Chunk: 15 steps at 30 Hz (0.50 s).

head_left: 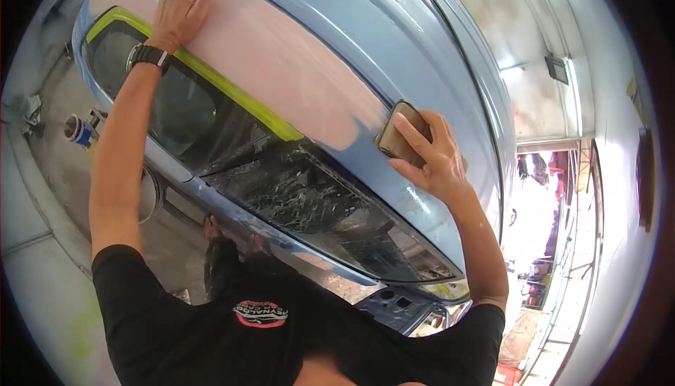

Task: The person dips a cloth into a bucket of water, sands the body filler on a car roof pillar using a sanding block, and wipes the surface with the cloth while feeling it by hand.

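Note:
My left hand (184, 5) lies flat on a pinkish filler patch (281, 55) on the upper side of a blue vehicle, its fingers stretched out and holding nothing. A dark watch (148, 57) is on that wrist. My right hand (441, 157) grips a sanding block (399, 144), greyish brown with rounded corners, against the blue roof panel (394, 41), just beyond the patch's right end. The block's underside is hidden.
Yellow-green masking tape (232, 95) edges the dark side window (302, 189) below the patch. A bucket (150, 195) and a paint can (76, 129) stand on the floor at the left. A vehicle door (402, 307) hangs open below; a bright doorway (538, 210) lies right.

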Each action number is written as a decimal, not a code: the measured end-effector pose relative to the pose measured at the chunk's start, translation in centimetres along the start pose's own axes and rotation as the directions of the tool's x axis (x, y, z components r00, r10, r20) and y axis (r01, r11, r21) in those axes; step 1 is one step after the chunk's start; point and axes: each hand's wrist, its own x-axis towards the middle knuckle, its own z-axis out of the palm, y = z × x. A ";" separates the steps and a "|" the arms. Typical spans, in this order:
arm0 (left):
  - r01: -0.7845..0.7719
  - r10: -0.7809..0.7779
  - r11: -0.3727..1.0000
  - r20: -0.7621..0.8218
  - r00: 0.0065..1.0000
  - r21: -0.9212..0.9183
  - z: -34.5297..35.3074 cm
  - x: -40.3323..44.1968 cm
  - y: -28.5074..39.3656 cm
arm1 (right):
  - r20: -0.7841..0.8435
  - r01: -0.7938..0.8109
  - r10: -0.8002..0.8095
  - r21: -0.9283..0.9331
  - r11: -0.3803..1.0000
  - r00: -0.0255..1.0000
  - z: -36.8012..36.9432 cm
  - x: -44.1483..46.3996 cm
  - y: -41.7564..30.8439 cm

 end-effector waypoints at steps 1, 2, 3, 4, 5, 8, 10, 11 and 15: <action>-0.002 0.002 1.000 0.000 1.000 -0.008 0.1 -0.1 -0.1 | 0.004 0.007 -0.007 -0.006 1.000 1.000 0.6 2.0 -0.5; -0.003 0.002 1.000 0.028 1.000 0.005 0.2 -0.2 -0.9 | 0.002 0.014 -0.014 -0.015 1.000 1.000 1.1 4.4 -1.2; -0.004 0.003 1.000 0.056 0.998 0.017 0.2 -0.4 -1.7 | -0.017 0.057 -0.057 -0.042 0.997 0.998 2.2 8.6 -2.3; 0.001 -0.007 0.999 0.116 0.993 0.052 0.2 -1.0 -3.8 | -0.034 0.101 -0.104 -0.068 0.993 0.994 3.5 13.5 -3.6; 0.020 -0.031 0.997 0.151 0.988 0.074 -0.1 -1.6 -3.6 | -0.102 0.146 -0.152 -0.065 0.987 0.983 5.1 18.2 -4.5; 0.061 -0.081 0.992 0.197 0.977 0.107 -0.6 -1.1 -0.7 | -0.182 0.217 -0.222 -0.045 0.975 0.958 6.0 20.3 -4.8; -0.040 0.015 0.987 0.158 0.987 0.156 -0.2 -1.4 -1.4 | -0.136 0.197 -0.202 -0.045 0.979 0.970 5.2 17.4 -4.1; -0.081 0.057 0.981 0.138 0.989 0.177 0.2 -1.9 -1.8 | -0.076 0.166 -0.169 -0.054 0.985 0.983 3.7 13.0 -3.5; 0.215 -0.228 0.972 0.165 0.960 0.093 -0.8 -0.3 0.7 | -0.020 0.063 -0.064 -0.063 0.996 0.998 1.0 3.1 -2.6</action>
